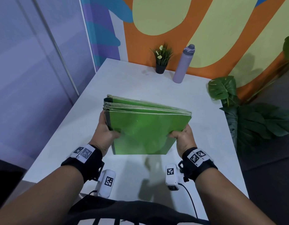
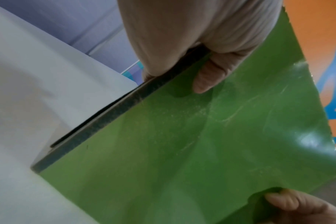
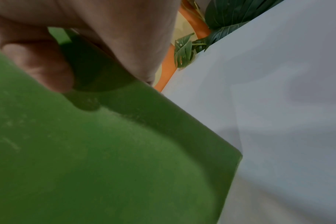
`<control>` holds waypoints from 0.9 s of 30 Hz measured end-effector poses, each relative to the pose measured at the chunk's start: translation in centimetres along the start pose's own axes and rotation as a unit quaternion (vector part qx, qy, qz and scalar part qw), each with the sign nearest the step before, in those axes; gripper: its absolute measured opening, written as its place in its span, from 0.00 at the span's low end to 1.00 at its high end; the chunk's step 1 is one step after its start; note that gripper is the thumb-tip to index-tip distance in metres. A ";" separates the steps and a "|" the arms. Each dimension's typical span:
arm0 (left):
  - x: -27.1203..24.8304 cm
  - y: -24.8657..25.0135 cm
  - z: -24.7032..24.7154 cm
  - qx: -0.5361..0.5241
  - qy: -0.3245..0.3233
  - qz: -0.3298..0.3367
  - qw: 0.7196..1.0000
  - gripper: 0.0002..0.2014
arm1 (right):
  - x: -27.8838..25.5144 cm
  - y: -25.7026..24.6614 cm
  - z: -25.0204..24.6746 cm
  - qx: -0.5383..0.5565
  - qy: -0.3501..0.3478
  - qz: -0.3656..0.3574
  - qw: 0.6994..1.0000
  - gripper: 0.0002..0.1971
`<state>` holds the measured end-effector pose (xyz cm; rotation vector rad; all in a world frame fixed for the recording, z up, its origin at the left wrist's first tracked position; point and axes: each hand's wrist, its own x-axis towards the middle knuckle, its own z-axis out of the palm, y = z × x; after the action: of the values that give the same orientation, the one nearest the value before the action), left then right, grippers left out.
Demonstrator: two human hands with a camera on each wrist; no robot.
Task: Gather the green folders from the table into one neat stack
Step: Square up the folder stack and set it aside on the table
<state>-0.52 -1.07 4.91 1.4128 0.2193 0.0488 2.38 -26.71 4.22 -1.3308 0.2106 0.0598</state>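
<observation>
A thick stack of green folders (image 1: 145, 125) stands tilted on its lower edge on the white table (image 1: 127, 78), its top leaning away from me. My left hand (image 1: 106, 129) grips the dark spine side, thumb on the front cover. My right hand (image 1: 181, 135) grips the opposite side, thumb also on the front. In the left wrist view the green cover (image 2: 182, 144) fills the frame, with my left thumb (image 2: 207, 75) pressed on it. In the right wrist view the cover (image 3: 105, 151) bends under my right thumb (image 3: 42, 68).
A small potted plant (image 1: 161, 60) and a lilac water bottle (image 1: 183, 64) stand at the table's far edge by the painted wall. Large green leaves (image 1: 221, 88) hang beside the table's right edge. Bare tabletop (image 1: 78, 124) lies left of the stack.
</observation>
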 end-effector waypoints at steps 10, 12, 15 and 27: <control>0.4 -0.8 -0.5 0.033 0.006 0.026 0.999 0.43 | 0.1 -0.8 0.1 -0.030 0.024 -0.040 0.998 0.28; 0.3 -0.8 -0.6 0.034 0.004 0.022 0.999 0.43 | 0.2 -0.8 0.2 -0.031 0.022 -0.040 0.998 0.29; 0.4 -1.0 -0.4 0.036 0.004 0.016 0.999 0.40 | 0.2 -0.7 0.8 -0.020 0.025 -0.033 0.999 0.28; 1.4 -2.8 -1.9 0.150 -0.016 0.005 0.989 0.30 | -1.4 0.0 0.2 -0.117 -0.031 0.010 0.993 0.18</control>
<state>0.22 0.53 1.74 1.7138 0.1971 0.0012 1.04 -26.40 4.53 -1.5581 0.1679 0.1464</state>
